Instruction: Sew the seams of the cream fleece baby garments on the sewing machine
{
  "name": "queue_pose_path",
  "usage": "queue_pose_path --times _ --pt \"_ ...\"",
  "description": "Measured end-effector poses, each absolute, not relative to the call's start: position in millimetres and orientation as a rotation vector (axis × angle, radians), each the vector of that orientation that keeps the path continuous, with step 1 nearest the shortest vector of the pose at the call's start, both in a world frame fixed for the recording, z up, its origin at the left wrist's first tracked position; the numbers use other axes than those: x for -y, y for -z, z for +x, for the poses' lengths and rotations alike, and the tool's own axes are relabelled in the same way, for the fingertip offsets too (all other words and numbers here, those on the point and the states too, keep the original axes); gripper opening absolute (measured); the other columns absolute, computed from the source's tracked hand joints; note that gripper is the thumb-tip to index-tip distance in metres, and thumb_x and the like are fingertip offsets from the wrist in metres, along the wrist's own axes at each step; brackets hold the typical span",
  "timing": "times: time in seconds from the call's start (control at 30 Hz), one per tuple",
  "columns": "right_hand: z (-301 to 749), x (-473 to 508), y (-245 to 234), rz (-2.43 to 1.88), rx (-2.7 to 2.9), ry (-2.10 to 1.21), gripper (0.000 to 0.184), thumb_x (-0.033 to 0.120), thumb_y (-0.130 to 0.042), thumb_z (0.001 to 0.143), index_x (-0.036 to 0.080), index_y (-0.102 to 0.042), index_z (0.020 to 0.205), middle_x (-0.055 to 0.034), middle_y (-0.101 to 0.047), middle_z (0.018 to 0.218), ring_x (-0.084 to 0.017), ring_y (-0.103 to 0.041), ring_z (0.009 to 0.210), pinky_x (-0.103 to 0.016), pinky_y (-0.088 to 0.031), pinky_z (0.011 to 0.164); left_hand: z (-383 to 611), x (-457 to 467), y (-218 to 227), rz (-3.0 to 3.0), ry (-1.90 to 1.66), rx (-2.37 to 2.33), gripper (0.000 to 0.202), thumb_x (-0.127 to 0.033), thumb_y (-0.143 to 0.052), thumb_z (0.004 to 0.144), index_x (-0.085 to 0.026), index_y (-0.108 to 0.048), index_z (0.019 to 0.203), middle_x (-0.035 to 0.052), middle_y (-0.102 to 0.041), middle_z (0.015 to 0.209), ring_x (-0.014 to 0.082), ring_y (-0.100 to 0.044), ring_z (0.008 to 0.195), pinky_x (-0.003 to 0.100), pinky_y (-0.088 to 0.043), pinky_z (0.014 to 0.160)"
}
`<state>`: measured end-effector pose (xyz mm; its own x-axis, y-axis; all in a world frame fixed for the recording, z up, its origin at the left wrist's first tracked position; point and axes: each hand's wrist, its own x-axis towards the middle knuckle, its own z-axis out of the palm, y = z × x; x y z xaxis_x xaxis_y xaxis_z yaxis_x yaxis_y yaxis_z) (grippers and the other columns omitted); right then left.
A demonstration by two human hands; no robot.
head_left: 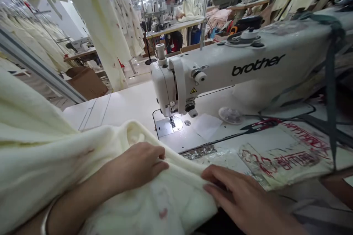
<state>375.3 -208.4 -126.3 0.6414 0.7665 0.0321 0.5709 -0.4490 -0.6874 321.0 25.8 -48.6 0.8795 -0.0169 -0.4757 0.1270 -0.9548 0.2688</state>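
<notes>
Pale cream fabric point(107, 143) spreads over the lower left, draped across the table's front edge, with a few small reddish prints on it. My left hand point(142, 165), a bracelet at its wrist, is closed on a fold of this fabric, thumb and fingers pinching. To the right, my right hand point(237, 191) grips the fabric's edge between thumb and fingers. Both hands are in front of a white sewing machine point(209, 69). Its lit presser foot point(172, 122) stands over the needle plate, apart from the fabric.
Thread snips point(260, 125), a small clear dish point(231, 115) and a white scrap point(206, 125) lie on the sewing table point(124, 106). Cream garments point(96, 18) hang at left, near a cardboard box point(86, 82). Another person point(171, 7) sits at a machine behind.
</notes>
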Motion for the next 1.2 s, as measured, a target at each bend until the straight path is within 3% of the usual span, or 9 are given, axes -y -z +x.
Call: queue_pose_path --times 0.2,0.3,0.4,0.53,0.7,0.87,1.0,1.2 --pt "403 200 112 -2.352 0.978 -0.536 0.012 0.01 -0.051 0.083 0.02 -0.055 0.078 0.0019 -0.063 0.079 -0.019 -0.061 0.078 -0.027 -0.042 0.064 336 -21 65 2.85 0.757 -0.008 0.028 -0.042 -0.044 0.088 -0.02 -0.061 0.087 0.0055 -0.065 0.081 0.0237 -0.061 0.081 0.032 -0.04 0.067" --pt "412 198 106 -2.438 1.021 -0.595 0.015 0.006 -0.055 0.082 0.02 -0.056 0.076 0.0021 -0.063 0.08 -0.019 -0.059 0.08 -0.027 -0.037 0.063 338 -4 74 3.036 0.661 0.012 0.023 -0.033 -0.047 0.086 -0.015 -0.059 0.08 0.0087 -0.061 0.077 0.0249 -0.059 0.074 0.035 -0.041 0.065" --pt "417 198 106 -2.474 1.088 -0.547 0.018 0.003 -0.056 0.081 0.02 -0.057 0.076 0.0027 -0.062 0.079 -0.019 -0.058 0.077 -0.027 -0.034 0.063 342 20 78 3.075 0.417 0.193 0.018 -0.03 -0.051 0.086 -0.014 -0.055 0.093 0.0098 -0.058 0.089 0.0247 -0.056 0.083 0.039 -0.044 0.075" --pt "418 199 110 -2.567 1.144 -0.457 0.018 0.001 -0.053 0.082 0.019 -0.056 0.079 0.0008 -0.06 0.08 -0.021 -0.056 0.076 -0.03 -0.032 0.064 353 36 82 2.896 0.495 0.386 0.027 -0.033 -0.056 0.084 -0.011 -0.051 0.1 0.0105 -0.055 0.101 0.0238 -0.05 0.096 0.04 -0.042 0.088" --pt "423 199 107 -2.31 1.193 -0.506 0.02 -0.001 -0.052 0.078 0.019 -0.053 0.08 -0.0001 -0.055 0.086 -0.018 -0.054 0.082 -0.027 -0.034 0.065 357 23 89 2.729 0.506 0.356 0.015 -0.027 -0.053 0.086 -0.014 -0.048 0.089 0.0094 -0.054 0.097 0.0206 -0.05 0.092 0.034 -0.042 0.083" --pt "444 195 100 -1.967 1.051 -0.839 0.007 0.014 -0.055 0.08 0.018 -0.052 0.074 0.0022 -0.057 0.074 -0.015 -0.055 0.07 -0.023 -0.037 0.059 352 9 89 2.486 0.489 0.106 0.023 -0.039 -0.053 0.085 -0.019 -0.048 0.094 0.003 -0.059 0.093 0.0176 -0.055 0.083 0.031 -0.041 0.073" --pt "460 187 102 -1.651 0.874 -1.171 0.009 0.023 -0.057 0.076 0.017 -0.051 0.073 0.0011 -0.057 0.066 -0.015 -0.058 0.064 -0.021 -0.042 0.052 355 4 88 2.384 0.46 0.068 0.026 -0.041 -0.058 0.082 -0.022 -0.056 0.1 0.0012 -0.062 0.098 0.0167 -0.054 0.088 0.028 -0.04 0.077" --pt "464 182 103 -1.66 0.818 -1.175 0.008 0.017 -0.059 0.069 0.016 -0.052 0.069 0.0015 -0.058 0.058 -0.013 -0.057 0.058 -0.018 -0.04 0.048 359 4 81 2.419 0.558 0.03 0.036 -0.051 -0.05 0.083 -0.02 -0.063 0.094 0.0001 -0.058 0.077 0.0129 -0.048 0.07 0.024 -0.036 0.064"
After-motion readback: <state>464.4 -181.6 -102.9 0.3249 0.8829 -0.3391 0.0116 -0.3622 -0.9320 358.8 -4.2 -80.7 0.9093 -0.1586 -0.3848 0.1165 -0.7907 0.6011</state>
